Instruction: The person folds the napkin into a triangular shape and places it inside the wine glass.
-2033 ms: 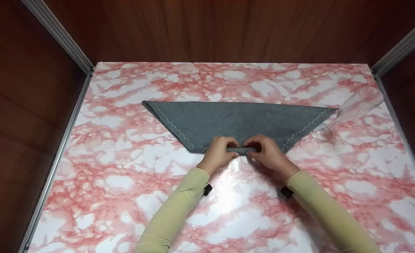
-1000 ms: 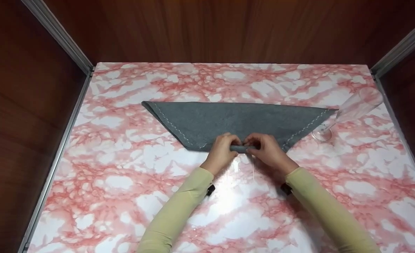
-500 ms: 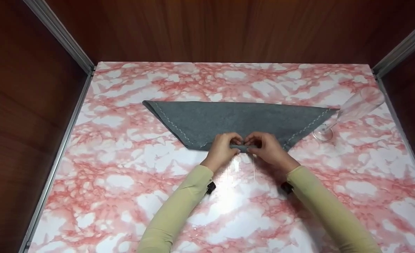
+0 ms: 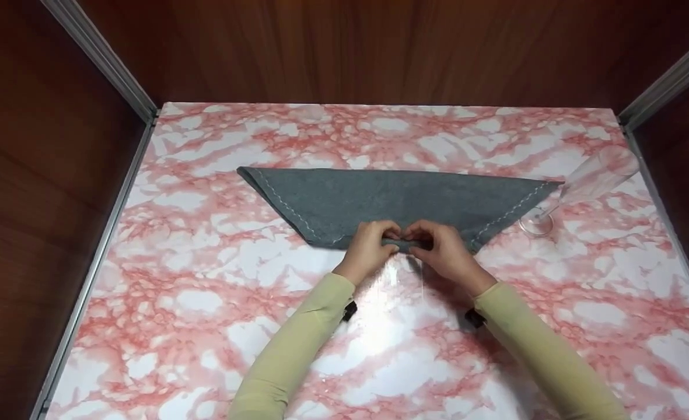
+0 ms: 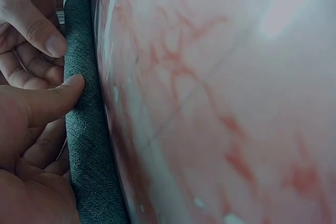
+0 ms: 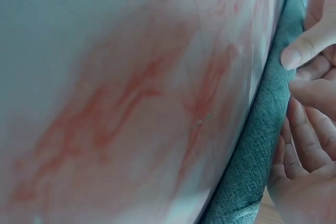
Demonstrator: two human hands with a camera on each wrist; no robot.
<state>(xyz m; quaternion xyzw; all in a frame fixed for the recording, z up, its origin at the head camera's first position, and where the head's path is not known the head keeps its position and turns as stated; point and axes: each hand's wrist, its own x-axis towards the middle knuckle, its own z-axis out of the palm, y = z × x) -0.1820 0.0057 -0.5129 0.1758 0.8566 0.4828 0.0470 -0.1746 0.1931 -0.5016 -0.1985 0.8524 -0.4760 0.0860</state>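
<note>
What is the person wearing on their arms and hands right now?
Both arms wear long, close-fitting pale yellow-green sleeves down to the wrists. A small black device sits at each wrist. The left hand and right hand are bare: no gloves, rings or markings visible.

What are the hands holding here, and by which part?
Both the left hand and right hand grip the grey cloth by its rolled near edge.

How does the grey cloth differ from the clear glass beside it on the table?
The grey cloth is opaque and lies flat, its near edge rolled; the clear glass is see-through and lies on its side. Both hands grip the cloth; nothing holds the glass. Both rest on the pink marbled table.
</note>
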